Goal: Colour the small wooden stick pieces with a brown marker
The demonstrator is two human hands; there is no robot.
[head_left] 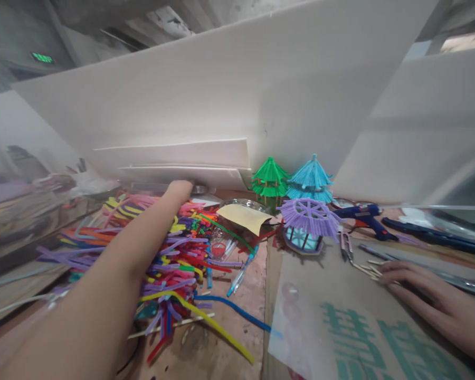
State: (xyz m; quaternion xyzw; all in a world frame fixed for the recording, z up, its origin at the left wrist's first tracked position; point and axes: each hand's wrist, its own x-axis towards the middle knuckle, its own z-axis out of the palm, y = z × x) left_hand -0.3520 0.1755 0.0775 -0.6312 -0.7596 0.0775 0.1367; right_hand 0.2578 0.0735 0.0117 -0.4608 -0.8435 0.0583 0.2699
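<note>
My left hand (181, 189) reaches far across a heap of colourful pipe cleaners (182, 253) to the foot of the white board. Its fingers are hidden behind the wrist, near a roll of clear tape or similar object (199, 190). Low on the right, my right hand (431, 298) lies over the cardboard with fingers stretched out. Its fingertips touch or nearly touch some short wooden sticks (370, 271). A purple pipe-cleaner pavilion (309, 224) with an open roof frame stands left of it, in front of a green pavilion (269, 177) and a blue pavilion (312, 179).
A blue glue gun (366, 215) lies right of the pavilions, by small pink-handled pliers (345, 245). A yellow paper (243, 216) rests on a clear dish. A pen (241, 274) lies mid-table. White panels (190, 177) lean at the back. Printed cardboard (309, 301) covers the front right.
</note>
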